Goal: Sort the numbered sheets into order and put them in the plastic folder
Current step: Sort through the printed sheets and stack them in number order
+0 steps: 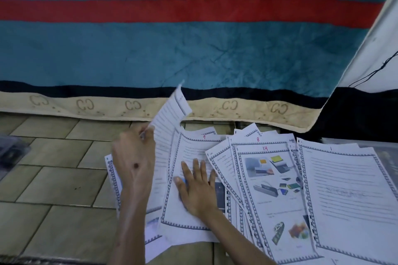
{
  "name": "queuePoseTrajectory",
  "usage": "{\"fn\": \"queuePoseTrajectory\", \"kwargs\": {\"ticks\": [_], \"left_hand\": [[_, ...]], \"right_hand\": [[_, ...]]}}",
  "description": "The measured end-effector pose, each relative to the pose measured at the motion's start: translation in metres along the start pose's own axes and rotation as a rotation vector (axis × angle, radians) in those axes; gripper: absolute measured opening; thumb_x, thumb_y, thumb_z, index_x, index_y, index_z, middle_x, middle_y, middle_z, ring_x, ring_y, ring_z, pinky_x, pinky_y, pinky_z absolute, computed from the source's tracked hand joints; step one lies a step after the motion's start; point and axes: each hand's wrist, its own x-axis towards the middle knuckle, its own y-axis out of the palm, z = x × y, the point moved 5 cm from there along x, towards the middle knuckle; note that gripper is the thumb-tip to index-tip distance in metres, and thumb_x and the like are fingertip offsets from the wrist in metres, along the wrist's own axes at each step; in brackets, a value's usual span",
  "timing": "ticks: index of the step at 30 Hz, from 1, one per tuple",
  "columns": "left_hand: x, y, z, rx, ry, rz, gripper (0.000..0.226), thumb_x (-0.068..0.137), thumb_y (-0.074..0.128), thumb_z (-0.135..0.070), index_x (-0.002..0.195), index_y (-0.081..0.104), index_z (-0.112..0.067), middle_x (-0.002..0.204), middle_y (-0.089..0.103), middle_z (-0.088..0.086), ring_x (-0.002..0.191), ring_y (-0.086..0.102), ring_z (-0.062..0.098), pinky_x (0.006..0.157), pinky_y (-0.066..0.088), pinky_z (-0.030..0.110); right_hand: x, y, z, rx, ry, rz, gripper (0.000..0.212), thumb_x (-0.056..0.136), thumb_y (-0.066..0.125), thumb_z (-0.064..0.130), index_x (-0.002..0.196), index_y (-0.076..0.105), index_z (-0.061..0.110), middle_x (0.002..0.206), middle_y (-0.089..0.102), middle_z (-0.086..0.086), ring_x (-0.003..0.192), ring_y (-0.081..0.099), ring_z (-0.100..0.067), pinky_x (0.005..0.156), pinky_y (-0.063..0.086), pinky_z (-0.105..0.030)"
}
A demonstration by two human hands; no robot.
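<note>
Printed sheets with patterned borders and red handwritten numbers lie fanned out on the tiled floor. My left hand [134, 157] pinches the edge of a lifted sheet [170, 114], which curls up off the pile. My right hand [197, 187] lies flat, fingers spread, on the sheet numbered 9 [189, 148]. To the right lie the sheet numbered 14 [273, 189] with colour pictures, the sheet numbered 8 [256, 139] peeking out behind it, and the sheet numbered 1 [344, 189]. A clear plastic folder [13, 153] sits at the left edge.
A teal blanket [193, 49] with a red stripe and a beige hem hangs behind the papers. A white surface [374, 49] with a black cord rises at the right. Bare floor tiles [60, 178] extend to the left.
</note>
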Motion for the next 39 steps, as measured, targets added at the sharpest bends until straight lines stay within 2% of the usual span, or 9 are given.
{"fn": "queuePoseTrajectory", "kwargs": {"ticks": [6, 9, 13, 17, 21, 27, 31, 35, 39], "left_hand": [[-0.010, -0.058, -0.042, -0.085, 0.183, -0.118, 0.024, 0.090, 0.057, -0.029, 0.110, 0.068, -0.021, 0.079, 0.062, -0.005, 0.060, 0.052, 0.003, 0.052, 0.036, 0.019], [-0.015, -0.064, -0.054, -0.230, 0.240, -0.105, 0.027, 0.084, 0.053, -0.050, 0.103, 0.065, -0.034, 0.079, 0.068, -0.014, 0.069, 0.063, 0.012, 0.067, 0.053, 0.034], [-0.019, -0.046, -0.065, -0.233, 0.272, -0.129, 0.013, 0.082, 0.048, -0.062, 0.089, 0.057, -0.054, 0.075, 0.062, -0.030, 0.077, 0.064, 0.015, 0.078, 0.055, 0.045], [-0.036, -0.014, -0.093, -0.253, 0.337, 0.042, 0.018, 0.091, 0.053, -0.038, 0.101, 0.063, -0.026, 0.086, 0.063, -0.009, 0.083, 0.060, 0.021, 0.080, 0.049, 0.038], [-0.050, 0.037, -0.101, -0.231, 0.329, 0.216, 0.021, 0.092, 0.054, -0.026, 0.106, 0.065, -0.014, 0.092, 0.063, 0.000, 0.087, 0.058, 0.022, 0.076, 0.041, 0.030], [-0.076, 0.151, -0.073, -0.154, 0.180, 0.584, 0.026, 0.091, 0.058, -0.022, 0.111, 0.066, -0.007, 0.108, 0.068, 0.011, 0.099, 0.062, 0.028, 0.083, 0.046, 0.032], [-0.100, 0.205, -0.043, -0.195, 0.012, 0.791, 0.024, 0.090, 0.060, -0.020, 0.110, 0.066, -0.006, 0.109, 0.067, 0.009, 0.097, 0.063, 0.026, 0.090, 0.049, 0.036], [-0.115, 0.228, -0.022, -0.276, -0.160, 0.866, 0.023, 0.091, 0.058, -0.015, 0.112, 0.063, -0.005, 0.101, 0.064, 0.008, 0.090, 0.060, 0.024, 0.086, 0.048, 0.033], [-0.117, 0.237, -0.007, -0.256, -0.200, 0.874, 0.025, 0.091, 0.058, -0.014, 0.114, 0.062, -0.005, 0.105, 0.065, 0.010, 0.098, 0.062, 0.027, 0.090, 0.048, 0.037]], "right_hand": [[0.002, -0.006, 0.000, -0.066, -0.026, 0.123, 0.097, 0.067, -0.017, 0.067, 0.151, 0.008, 0.024, 0.159, -0.010, -0.009, 0.145, -0.017, -0.027, 0.111, -0.017, -0.045], [-0.004, -0.033, 0.006, 0.047, -0.103, 0.149, 0.052, 0.101, 0.023, 0.036, 0.145, 0.030, 0.009, 0.156, 0.020, -0.015, 0.145, 0.014, -0.027, 0.117, 0.010, -0.036], [-0.020, -0.098, -0.017, 0.381, -0.121, -0.031, 0.028, 0.095, 0.049, 0.012, 0.118, 0.064, 0.008, 0.123, 0.064, -0.009, 0.105, 0.059, -0.018, 0.083, 0.037, -0.007], [-0.045, -0.176, -0.102, 0.374, 0.091, -0.394, 0.023, 0.090, 0.057, 0.007, 0.109, 0.069, 0.008, 0.106, 0.071, -0.008, 0.080, 0.060, -0.011, 0.066, 0.039, -0.002], [-0.081, -0.234, -0.202, 0.260, 0.390, -0.632, 0.025, 0.089, 0.059, 0.008, 0.112, 0.067, 0.007, 0.110, 0.069, -0.011, 0.095, 0.065, -0.024, 0.080, 0.044, -0.022], [-0.142, -0.261, -0.306, 0.068, 0.881, -0.635, 0.050, 0.085, 0.067, 0.028, 0.130, 0.051, 0.016, 0.130, 0.051, -0.017, 0.126, 0.041, -0.036, 0.098, 0.040, -0.048], [-0.167, -0.262, -0.326, 0.005, 1.152, -0.466, 0.083, 0.074, 0.069, 0.054, 0.135, 0.038, 0.007, 0.140, 0.039, -0.018, 0.130, 0.032, -0.035, 0.102, 0.032, -0.049], [-0.174, -0.259, -0.347, 0.182, 1.166, -0.420, 0.057, 0.071, 0.078, 0.041, 0.106, 0.052, 0.005, 0.118, 0.059, -0.017, 0.102, 0.055, -0.032, 0.086, 0.044, -0.041], [-0.174, -0.286, -0.338, 0.273, 0.923, -0.545, 0.023, 0.086, 0.066, 0.018, 0.087, 0.054, 0.000, 0.094, 0.058, -0.021, 0.074, 0.048, -0.024, 0.068, 0.035, -0.031]]}}
